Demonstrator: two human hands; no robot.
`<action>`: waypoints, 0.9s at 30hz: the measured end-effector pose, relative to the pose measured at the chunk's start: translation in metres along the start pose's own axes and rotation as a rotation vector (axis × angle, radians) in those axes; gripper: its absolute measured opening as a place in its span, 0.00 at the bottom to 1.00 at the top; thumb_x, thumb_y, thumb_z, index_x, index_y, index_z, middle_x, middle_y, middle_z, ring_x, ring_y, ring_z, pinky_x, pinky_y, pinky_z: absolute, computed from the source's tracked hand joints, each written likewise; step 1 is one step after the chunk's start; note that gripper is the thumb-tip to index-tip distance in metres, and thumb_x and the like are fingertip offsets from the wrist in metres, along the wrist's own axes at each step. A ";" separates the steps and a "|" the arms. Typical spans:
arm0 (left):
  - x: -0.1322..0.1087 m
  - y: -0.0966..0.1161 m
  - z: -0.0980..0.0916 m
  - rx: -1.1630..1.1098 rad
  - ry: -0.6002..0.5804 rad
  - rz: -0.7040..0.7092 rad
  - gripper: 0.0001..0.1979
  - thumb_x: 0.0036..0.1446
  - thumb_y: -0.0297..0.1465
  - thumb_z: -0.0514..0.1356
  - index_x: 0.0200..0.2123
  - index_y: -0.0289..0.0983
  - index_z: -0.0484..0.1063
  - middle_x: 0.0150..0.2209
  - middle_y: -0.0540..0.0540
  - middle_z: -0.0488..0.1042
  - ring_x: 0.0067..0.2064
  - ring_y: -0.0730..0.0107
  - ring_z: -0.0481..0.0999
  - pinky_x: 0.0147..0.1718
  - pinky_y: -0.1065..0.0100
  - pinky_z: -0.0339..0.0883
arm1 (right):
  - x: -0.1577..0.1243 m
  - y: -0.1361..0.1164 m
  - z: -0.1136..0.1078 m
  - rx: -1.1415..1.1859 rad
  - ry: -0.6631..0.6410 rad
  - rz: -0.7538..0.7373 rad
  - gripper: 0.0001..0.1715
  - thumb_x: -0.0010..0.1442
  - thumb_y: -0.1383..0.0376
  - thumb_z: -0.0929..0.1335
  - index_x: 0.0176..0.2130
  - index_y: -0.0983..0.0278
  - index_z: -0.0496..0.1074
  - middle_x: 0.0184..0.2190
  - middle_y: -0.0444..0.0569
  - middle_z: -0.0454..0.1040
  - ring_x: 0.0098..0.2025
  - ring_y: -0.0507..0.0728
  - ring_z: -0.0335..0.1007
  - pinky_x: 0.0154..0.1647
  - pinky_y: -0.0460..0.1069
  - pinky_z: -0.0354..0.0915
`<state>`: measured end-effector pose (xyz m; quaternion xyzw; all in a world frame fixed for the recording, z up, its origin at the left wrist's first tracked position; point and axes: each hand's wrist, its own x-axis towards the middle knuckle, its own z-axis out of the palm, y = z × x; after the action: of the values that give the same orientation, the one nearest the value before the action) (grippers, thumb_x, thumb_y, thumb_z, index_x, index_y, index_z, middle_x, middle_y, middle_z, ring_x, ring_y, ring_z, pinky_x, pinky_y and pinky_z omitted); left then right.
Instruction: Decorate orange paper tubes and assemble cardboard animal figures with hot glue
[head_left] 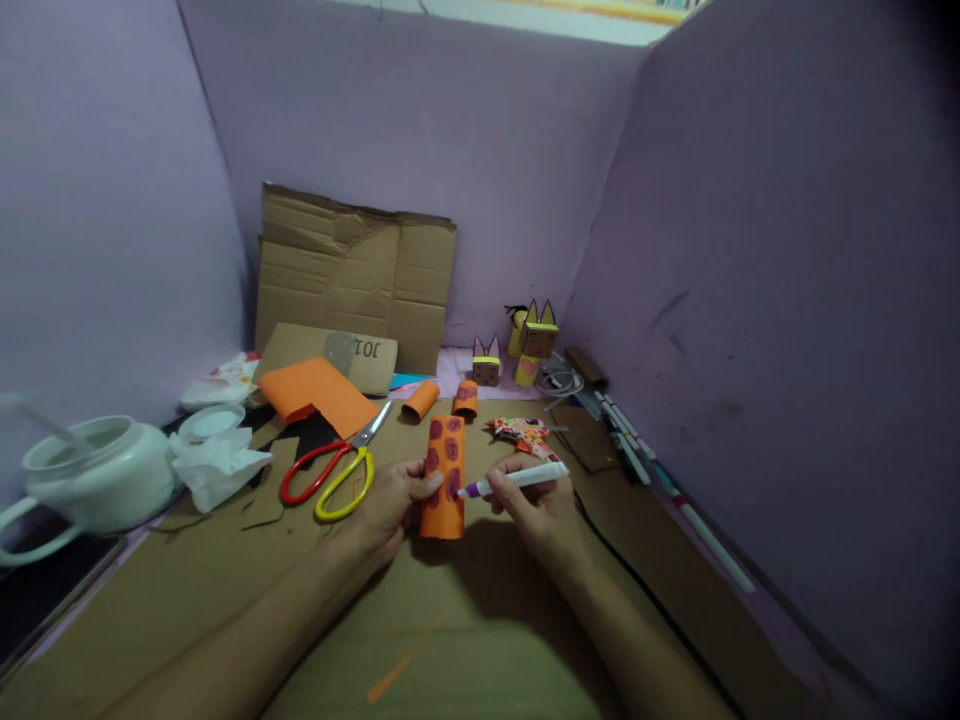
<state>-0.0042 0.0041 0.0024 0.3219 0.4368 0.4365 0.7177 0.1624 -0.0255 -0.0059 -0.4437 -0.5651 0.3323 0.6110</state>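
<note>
An orange paper tube (444,510) with purple spots stands roughly upright over the cardboard sheet. My left hand (394,500) pinches its left side, thumb across the front. In my right hand (534,510) is a white marker (529,478), its purple tip touching or almost touching a spot on the tube's right side. Scissors (349,455) with one red and one yellow handle lie open just left of my left hand. Behind the tube are a small orange roll (421,401) and a short orange piece with purple marks (466,397).
Behind my right hand lies a patterned glue gun (523,432), its black cord (645,580) running toward me. Orange paper (319,390) and cardboard (352,270) are at the back left, a white pot (105,470) at the left. Cardboard animal figures (538,338) stand behind; markers (705,530) line the right wall.
</note>
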 end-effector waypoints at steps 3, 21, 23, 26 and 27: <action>0.000 0.000 0.000 0.002 -0.004 0.003 0.09 0.41 0.21 0.67 0.31 0.29 0.77 0.25 0.44 0.78 0.25 0.68 0.75 0.28 0.68 0.71 | -0.001 0.002 -0.001 -0.005 -0.035 -0.006 0.16 0.54 0.56 0.70 0.24 0.65 0.72 0.15 0.45 0.71 0.16 0.51 0.65 0.16 0.44 0.61; 0.002 -0.002 -0.003 0.019 -0.004 0.019 0.08 0.43 0.23 0.67 0.31 0.30 0.77 0.25 0.43 0.78 0.25 0.68 0.76 0.27 0.69 0.71 | 0.001 0.002 -0.004 0.078 0.006 -0.020 0.14 0.55 0.57 0.70 0.27 0.64 0.73 0.17 0.45 0.73 0.19 0.52 0.68 0.20 0.46 0.65; 0.002 -0.002 -0.003 0.014 -0.008 0.017 0.09 0.42 0.23 0.67 0.32 0.30 0.77 0.26 0.43 0.79 0.26 0.68 0.76 0.27 0.70 0.71 | 0.005 0.002 -0.005 0.188 0.111 -0.023 0.13 0.55 0.56 0.70 0.30 0.64 0.73 0.17 0.43 0.72 0.19 0.52 0.68 0.22 0.47 0.68; 0.000 -0.001 -0.003 0.009 -0.034 0.023 0.10 0.41 0.23 0.68 0.32 0.30 0.77 0.26 0.43 0.79 0.26 0.68 0.77 0.27 0.70 0.72 | 0.011 0.002 -0.004 0.307 0.222 0.014 0.16 0.53 0.54 0.71 0.35 0.63 0.73 0.18 0.42 0.73 0.19 0.52 0.69 0.22 0.48 0.70; 0.000 0.000 -0.003 0.008 -0.049 0.028 0.11 0.41 0.23 0.68 0.33 0.30 0.77 0.27 0.43 0.79 0.26 0.67 0.78 0.28 0.70 0.72 | 0.013 0.003 -0.004 0.318 0.225 0.037 0.17 0.53 0.54 0.71 0.37 0.63 0.74 0.19 0.43 0.74 0.20 0.52 0.70 0.22 0.48 0.70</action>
<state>-0.0069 0.0038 0.0008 0.3416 0.4161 0.4369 0.7207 0.1679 -0.0132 -0.0032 -0.3862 -0.4254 0.3771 0.7264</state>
